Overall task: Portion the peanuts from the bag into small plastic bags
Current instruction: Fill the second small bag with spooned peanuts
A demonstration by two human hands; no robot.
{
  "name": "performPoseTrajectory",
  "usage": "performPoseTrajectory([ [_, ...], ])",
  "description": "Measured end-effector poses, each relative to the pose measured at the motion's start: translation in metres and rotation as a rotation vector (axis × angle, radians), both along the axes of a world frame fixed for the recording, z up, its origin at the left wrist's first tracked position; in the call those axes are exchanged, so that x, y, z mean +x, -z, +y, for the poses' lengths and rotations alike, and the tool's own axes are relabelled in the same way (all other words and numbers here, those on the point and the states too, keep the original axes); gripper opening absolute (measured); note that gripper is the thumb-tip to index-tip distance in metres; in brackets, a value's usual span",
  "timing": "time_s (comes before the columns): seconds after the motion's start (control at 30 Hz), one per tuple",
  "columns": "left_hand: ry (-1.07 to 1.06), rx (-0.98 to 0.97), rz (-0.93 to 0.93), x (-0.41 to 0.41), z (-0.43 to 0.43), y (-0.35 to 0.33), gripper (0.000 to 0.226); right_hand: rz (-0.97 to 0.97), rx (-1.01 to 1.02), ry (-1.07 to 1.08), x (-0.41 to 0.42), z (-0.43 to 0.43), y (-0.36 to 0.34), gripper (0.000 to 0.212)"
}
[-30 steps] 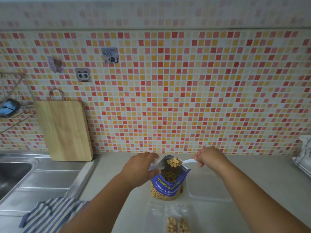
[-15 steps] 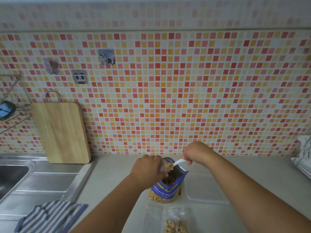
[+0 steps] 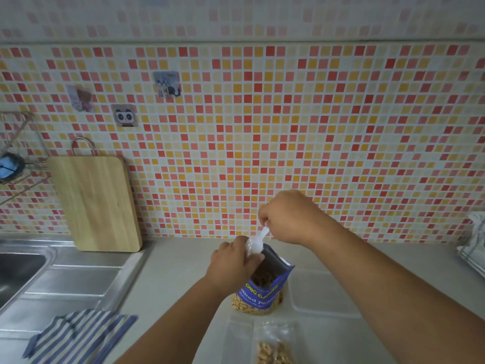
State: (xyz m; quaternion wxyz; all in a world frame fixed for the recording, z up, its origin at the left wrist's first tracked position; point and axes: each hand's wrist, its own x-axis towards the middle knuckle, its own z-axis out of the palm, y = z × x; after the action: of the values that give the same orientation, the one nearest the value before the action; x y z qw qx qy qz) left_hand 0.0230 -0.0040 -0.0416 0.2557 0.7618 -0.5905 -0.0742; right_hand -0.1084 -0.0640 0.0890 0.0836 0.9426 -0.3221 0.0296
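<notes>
A blue peanut bag (image 3: 265, 294) stands open on the counter, with peanuts showing through its clear bottom. My left hand (image 3: 231, 264) grips a small clear plastic bag (image 3: 252, 248) just above the big bag's mouth. My right hand (image 3: 286, 219) pinches the handle of a white plastic spoon (image 3: 263, 233), which points steeply down into the small bag. The spoon's bowl is hidden inside the plastic. A small bag with peanuts in it (image 3: 273, 353) lies flat at the bottom edge, beside another clear bag (image 3: 240, 337).
A clear plastic lid (image 3: 324, 292) lies right of the peanut bag. A wooden cutting board (image 3: 97, 203) leans on the tiled wall, next to a steel sink (image 3: 21, 266). A striped cloth (image 3: 76, 334) lies at the lower left. A rack (image 3: 472, 253) sits at the right edge.
My right hand has lifted and swung the loaded spoon left, tipping it down into the small bag. My left hand has stayed over the peanut bag's mouth.
</notes>
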Motion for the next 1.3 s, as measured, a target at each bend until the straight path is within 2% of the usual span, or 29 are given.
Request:
performPoseTrajectory([
  [0.07,-0.002,-0.006,0.126,0.003,0.001,0.002,0.047,-0.031,-0.116,-0.021,-0.005,0.004,-0.013,0.025],
  [0.17,0.029,-0.058,0.322,0.007,0.005,0.005,0.038,-0.095,-0.224,0.064,-0.014,0.003,-0.025,0.023],
  [0.27,0.058,-0.159,0.608,0.008,0.013,0.001,0.034,-0.072,-0.171,0.195,-0.019,0.002,-0.018,0.021],
  [0.33,0.053,-0.216,0.74,0.009,0.019,-0.004,0.034,0.032,-0.08,0.202,-0.015,0.007,0.001,0.022],
  [0.4,0.043,-0.221,0.786,0.01,0.022,-0.007,0.031,0.189,-0.023,0.181,-0.008,0.011,0.025,0.023],
  [0.5,0.053,-0.126,0.766,0.011,0.025,-0.01,0.035,0.456,-0.002,0.192,0.009,0.011,0.061,0.029],
  [0.6,0.08,-0.046,0.747,0.009,0.027,-0.008,0.036,0.543,0.09,0.277,0.027,0.007,0.09,0.046],
  [0.77,0.071,-0.016,0.803,0.004,0.029,-0.004,0.034,0.375,0.373,0.455,0.039,0.008,0.115,0.036],
  [0.9,0.085,0.006,0.813,0.002,0.029,-0.007,0.033,-0.018,0.432,0.42,0.031,0.019,0.125,0.024],
  [0.97,0.078,0.01,0.798,0.003,0.029,-0.006,0.035,-0.041,0.473,0.455,0.031,0.016,0.123,0.024],
  [1.1,0.073,0.041,0.774,0.006,0.029,-0.005,0.037,-0.061,0.494,0.653,0.03,0.003,0.112,0.03],
  [1.2,0.069,0.055,0.785,0.009,0.029,-0.008,0.037,-0.168,0.536,0.682,0.014,-0.008,0.111,0.014],
  [1.3,0.026,0.007,0.759,0.017,0.029,-0.012,0.04,-0.235,0.682,0.628,-0.005,-0.017,0.108,0.024],
])
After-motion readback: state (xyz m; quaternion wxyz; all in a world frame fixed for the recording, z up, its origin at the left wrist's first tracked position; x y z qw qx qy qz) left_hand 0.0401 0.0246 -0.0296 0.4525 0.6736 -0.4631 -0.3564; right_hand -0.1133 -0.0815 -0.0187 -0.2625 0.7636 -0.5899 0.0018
